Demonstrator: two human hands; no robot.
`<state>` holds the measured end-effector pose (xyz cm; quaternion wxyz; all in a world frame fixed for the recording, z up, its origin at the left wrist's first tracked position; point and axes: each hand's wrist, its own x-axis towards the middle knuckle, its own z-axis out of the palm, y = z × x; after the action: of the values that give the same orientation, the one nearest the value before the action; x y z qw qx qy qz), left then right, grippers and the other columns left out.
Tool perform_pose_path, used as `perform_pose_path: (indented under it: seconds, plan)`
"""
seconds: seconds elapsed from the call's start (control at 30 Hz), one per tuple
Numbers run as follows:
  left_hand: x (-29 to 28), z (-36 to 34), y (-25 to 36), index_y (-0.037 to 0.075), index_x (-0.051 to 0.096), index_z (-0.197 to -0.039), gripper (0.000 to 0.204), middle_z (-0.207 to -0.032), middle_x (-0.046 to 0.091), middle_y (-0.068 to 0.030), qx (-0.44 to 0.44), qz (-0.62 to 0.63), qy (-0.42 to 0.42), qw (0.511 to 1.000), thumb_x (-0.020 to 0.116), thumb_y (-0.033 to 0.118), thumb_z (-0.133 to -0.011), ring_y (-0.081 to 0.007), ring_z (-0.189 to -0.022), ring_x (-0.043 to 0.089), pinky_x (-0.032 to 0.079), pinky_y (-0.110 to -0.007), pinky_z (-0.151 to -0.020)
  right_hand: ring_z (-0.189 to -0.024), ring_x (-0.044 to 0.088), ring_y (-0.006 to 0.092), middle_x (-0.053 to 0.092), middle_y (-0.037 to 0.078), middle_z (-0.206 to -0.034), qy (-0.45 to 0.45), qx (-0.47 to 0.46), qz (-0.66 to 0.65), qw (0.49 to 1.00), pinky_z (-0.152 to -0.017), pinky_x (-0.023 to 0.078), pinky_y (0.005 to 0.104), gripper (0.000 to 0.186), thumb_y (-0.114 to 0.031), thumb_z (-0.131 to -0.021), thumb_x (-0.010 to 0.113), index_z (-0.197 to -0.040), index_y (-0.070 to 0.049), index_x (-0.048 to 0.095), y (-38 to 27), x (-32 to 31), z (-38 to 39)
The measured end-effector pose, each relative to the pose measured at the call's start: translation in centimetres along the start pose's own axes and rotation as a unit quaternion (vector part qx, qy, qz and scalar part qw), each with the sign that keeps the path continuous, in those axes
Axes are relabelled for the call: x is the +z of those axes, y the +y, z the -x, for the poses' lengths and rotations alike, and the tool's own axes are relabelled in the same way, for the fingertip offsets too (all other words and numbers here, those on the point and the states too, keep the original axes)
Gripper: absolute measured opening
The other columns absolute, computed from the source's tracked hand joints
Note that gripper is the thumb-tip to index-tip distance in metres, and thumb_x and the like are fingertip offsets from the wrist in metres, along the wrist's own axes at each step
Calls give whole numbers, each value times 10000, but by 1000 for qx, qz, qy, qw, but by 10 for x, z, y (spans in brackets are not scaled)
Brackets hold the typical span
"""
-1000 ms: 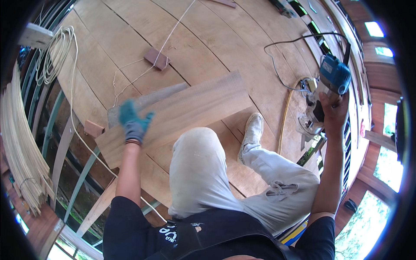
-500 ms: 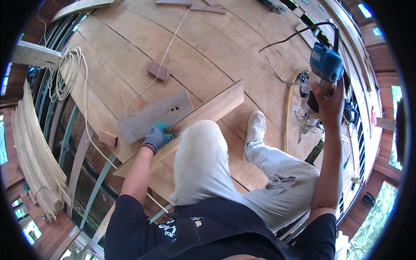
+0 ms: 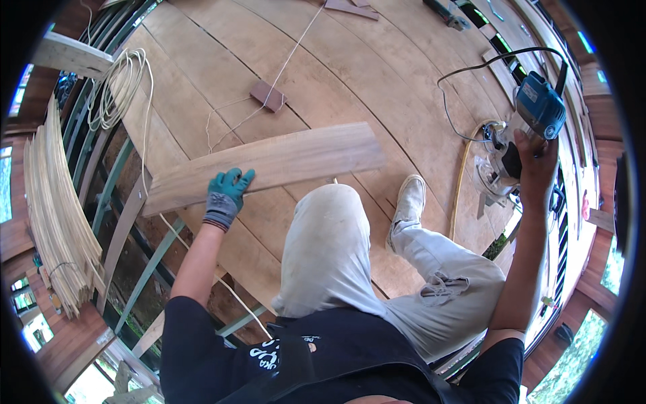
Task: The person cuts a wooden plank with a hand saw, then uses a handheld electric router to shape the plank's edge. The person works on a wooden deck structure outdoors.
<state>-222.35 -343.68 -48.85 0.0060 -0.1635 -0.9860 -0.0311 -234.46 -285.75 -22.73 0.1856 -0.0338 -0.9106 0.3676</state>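
My left hand (image 3: 227, 192), in a teal and grey glove, rests on top of a long wooden board (image 3: 309, 151) near its lower edge, fingers apart and slightly bent. The board lies flat across the floor in front of my knee. At the right, my bare right hand (image 3: 536, 158) grips a blue power router (image 3: 540, 108) with a metal base and a black cord; its lower part is partly behind my hand. Beyond the board lies a small reddish wood block (image 3: 268, 96), with thin string (image 3: 286, 61) running over it.
A coiled pale cord (image 3: 114, 94) lies at the left, above bundled thin strips (image 3: 57, 209). Open joists (image 3: 111, 188) border the plank floor (image 3: 350, 81) on that side. A yellow hose (image 3: 457, 188) runs by the router. My right foot (image 3: 410, 198) stands below it, leftward.
Half a second ago the board was tilted on edge, showing a grey plank with holes behind it; now it lies flat over that plank, and my left hand is higher, on its face.
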Motion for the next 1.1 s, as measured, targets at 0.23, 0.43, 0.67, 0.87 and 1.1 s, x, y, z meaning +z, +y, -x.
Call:
perform_pose_path:
  seconds: [0.23, 0.43, 0.67, 0.87, 1.1]
  plan:
    - [64, 25, 9, 296, 426, -1554, 933, -1436, 466, -99, -81, 66, -125, 987, 837, 330, -717, -360, -1247, 509, 444, -534, -1023, -1077, 641, 164, 663, 98, -1219, 12, -15, -89, 996, -975, 509, 338, 571, -188, -863, 830, -1328, -19, 544, -2, -3, 1]
    - [70, -27, 28, 335, 347, -1605, 1130, -1715, 178, -111, 17, 58, -149, 987, 866, 561, -627, -415, -1564, 137, 65, -619, -1250, -1071, 640, 174, 671, 92, -1218, 15, -57, -158, 986, -982, 496, 348, 511, -120, -857, 790, -1308, -14, 575, -15, 4, 11]
    - [74, -57, 43, 367, 315, -1620, 1162, -1736, 110, -113, -26, 56, -215, 975, 874, 552, -619, -420, -1589, 35, 1, -651, -1243, -1044, 680, 237, 691, 121, -1156, 71, 22, -345, 936, -951, 545, 398, 502, -116, -780, 793, -1233, -3, 610, -15, 2, 7]
    - [50, -90, 44, 328, 336, -1613, 1062, -1738, 94, -116, -54, 94, -324, 940, 835, 559, -704, -406, -1590, 59, 82, -650, -1246, -937, 699, 256, 667, 138, -1054, 87, 47, -446, 889, -831, 594, 410, 459, -189, -865, 776, -1235, -9, 573, -26, -3, -2]
    - [-8, -145, 82, 101, 502, -1495, 796, -1533, 487, -213, -135, 251, -191, 939, 730, 516, -855, -371, -1404, 486, 385, -500, -1169, -1034, 709, 363, 668, 211, -1133, 57, 74, -501, 860, -860, 617, 476, 606, -373, -889, 750, -1313, -12, 511, -44, -32, 5]
